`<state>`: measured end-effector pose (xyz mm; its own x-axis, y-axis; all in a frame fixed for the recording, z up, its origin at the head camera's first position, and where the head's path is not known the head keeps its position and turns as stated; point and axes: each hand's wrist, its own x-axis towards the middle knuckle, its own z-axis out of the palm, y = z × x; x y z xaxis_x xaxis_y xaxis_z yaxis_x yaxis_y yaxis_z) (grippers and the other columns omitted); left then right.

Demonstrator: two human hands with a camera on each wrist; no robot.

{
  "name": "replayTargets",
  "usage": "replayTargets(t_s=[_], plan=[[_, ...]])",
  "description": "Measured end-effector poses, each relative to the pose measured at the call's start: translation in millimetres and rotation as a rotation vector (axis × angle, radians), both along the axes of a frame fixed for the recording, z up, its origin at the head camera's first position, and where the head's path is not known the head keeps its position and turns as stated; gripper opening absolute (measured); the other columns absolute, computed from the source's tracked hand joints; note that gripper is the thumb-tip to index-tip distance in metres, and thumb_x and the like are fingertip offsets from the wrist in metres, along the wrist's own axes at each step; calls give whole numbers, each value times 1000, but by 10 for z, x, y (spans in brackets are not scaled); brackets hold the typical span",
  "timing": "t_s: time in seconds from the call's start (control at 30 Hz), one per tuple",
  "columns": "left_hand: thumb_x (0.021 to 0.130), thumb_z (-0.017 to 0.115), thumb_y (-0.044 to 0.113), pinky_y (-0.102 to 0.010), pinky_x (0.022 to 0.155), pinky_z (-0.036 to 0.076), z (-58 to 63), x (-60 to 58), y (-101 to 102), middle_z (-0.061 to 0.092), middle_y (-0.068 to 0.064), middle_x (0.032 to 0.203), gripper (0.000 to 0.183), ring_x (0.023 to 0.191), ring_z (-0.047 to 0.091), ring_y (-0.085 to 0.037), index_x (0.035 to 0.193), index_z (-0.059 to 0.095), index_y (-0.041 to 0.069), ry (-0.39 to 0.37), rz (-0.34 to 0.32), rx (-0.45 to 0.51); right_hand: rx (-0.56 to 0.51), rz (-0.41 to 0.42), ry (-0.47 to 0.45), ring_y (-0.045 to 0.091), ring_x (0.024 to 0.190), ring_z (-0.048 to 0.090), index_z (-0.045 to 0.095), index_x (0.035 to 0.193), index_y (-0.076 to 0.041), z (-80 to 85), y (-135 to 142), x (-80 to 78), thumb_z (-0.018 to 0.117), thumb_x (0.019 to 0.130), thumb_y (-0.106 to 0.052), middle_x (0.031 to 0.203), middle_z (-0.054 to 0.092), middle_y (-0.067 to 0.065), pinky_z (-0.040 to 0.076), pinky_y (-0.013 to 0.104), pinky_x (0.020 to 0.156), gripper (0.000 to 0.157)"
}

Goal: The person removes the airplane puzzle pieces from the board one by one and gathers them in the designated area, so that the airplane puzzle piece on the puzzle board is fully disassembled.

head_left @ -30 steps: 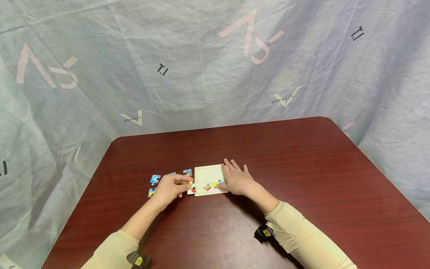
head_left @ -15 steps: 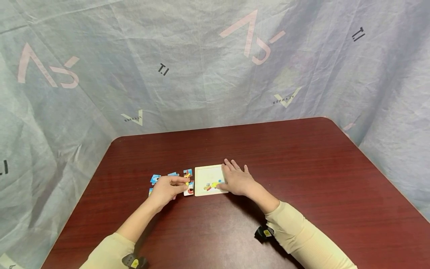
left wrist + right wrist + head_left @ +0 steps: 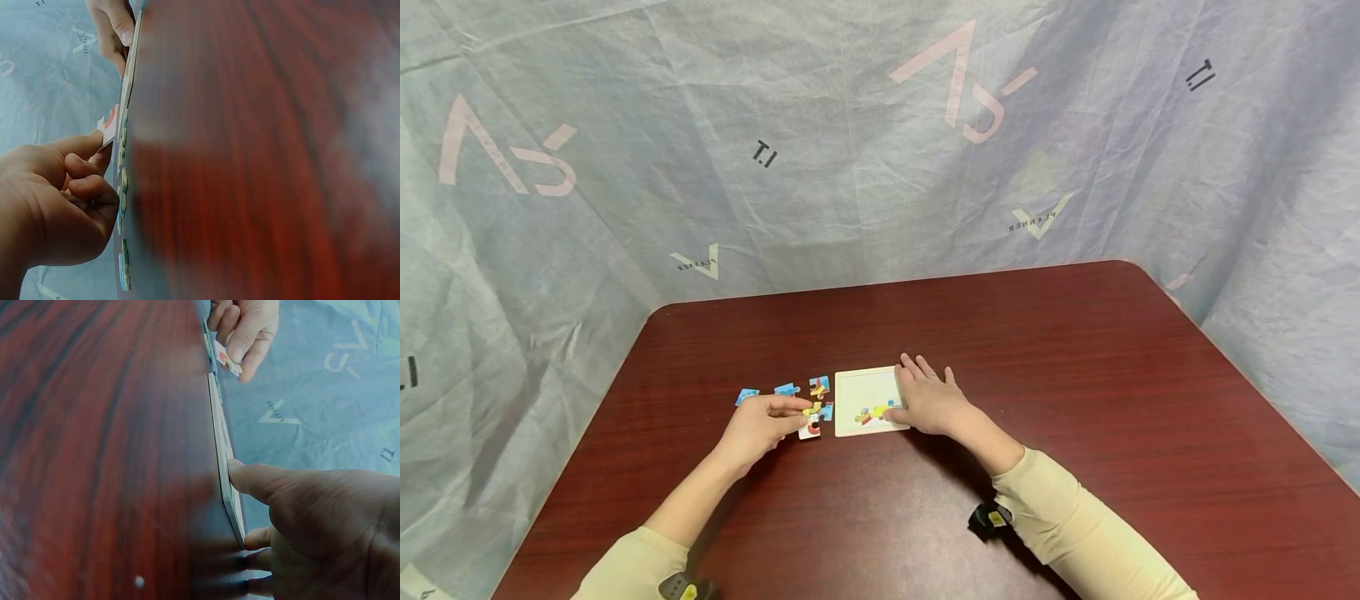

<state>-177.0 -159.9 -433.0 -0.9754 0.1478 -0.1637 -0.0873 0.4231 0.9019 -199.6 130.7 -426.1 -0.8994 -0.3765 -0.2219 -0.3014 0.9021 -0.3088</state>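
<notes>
My left hand (image 3: 757, 429) pinches a white, red and yellow jigsaw piece (image 3: 809, 428) between thumb and fingers, left of the puzzle tray. In the left wrist view the piece (image 3: 109, 128) is tilted up, raised off the table. The pale wooden puzzle tray (image 3: 865, 387) lies flat, with pieces showing a yellow and red picture along its near side. My right hand (image 3: 931, 402) rests on the tray's right side, fingers spread. In the right wrist view its thumb lies on the tray (image 3: 220, 440), and its other fingers reach past the edge.
Loose jigsaw pieces lie left of the tray: a blue one (image 3: 747, 396) farthest left, another blue one (image 3: 787, 389), a blue, red and yellow one (image 3: 819, 386), and a blue one (image 3: 827, 412) partly behind the held piece. The dark red table (image 3: 1000, 333) meets a grey curtain (image 3: 850, 167).
My left hand has moved left, away from the tray, carrying the pinched piece. A blue piece behind it has come into view. My right hand has stayed on the tray.
</notes>
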Motion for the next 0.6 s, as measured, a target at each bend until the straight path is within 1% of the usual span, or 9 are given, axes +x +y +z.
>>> replayTargets(t_s=[0.1, 0.2, 0.37, 0.5, 0.6], plan=[[88, 77, 6, -22, 48, 35, -1, 6, -38, 69, -3, 83, 23, 57, 44, -11, 111, 77, 2, 4, 4, -2, 3, -1, 0, 30, 154, 5, 20, 161, -6, -3, 2, -4, 58, 100, -53, 168, 8, 10, 8, 65, 117, 86], [89, 76, 6, -22, 47, 34, 0, 14, -79, 67, -4, 81, 23, 56, 43, -11, 112, 76, 1, -1, 4, 2, 6, -2, -2, 30, 154, 5, 20, 161, -6, 3, 0, -4, 58, 100, -53, 168, 8, 10, 8, 65, 117, 86], [89, 76, 7, -22, 48, 32, 5, 34, -144, 70, -5, 88, 24, 52, 36, -9, 113, 76, 1, -7, 5, -4, -1, 0, -3, 31, 154, 7, 21, 161, -5, 13, -4, -1, 59, 100, -52, 168, 10, 11, 9, 65, 117, 86], [89, 76, 7, -22, 47, 32, 0, 45, -192, 71, -6, 95, 24, 49, 31, -8, 112, 76, 1, -11, 19, -3, -2, 3, -4, 31, 154, 7, 21, 161, -5, 10, 0, -1, 59, 100, -51, 168, 10, 11, 10, 65, 117, 85], [89, 76, 6, -22, 47, 31, -8, 48, -228, 72, -6, 97, 23, 47, 30, -8, 111, 76, 1, -11, 29, -7, -1, 3, -3, 31, 154, 7, 22, 161, -5, 12, -3, 3, 59, 100, -51, 168, 10, 11, 10, 65, 117, 85]])
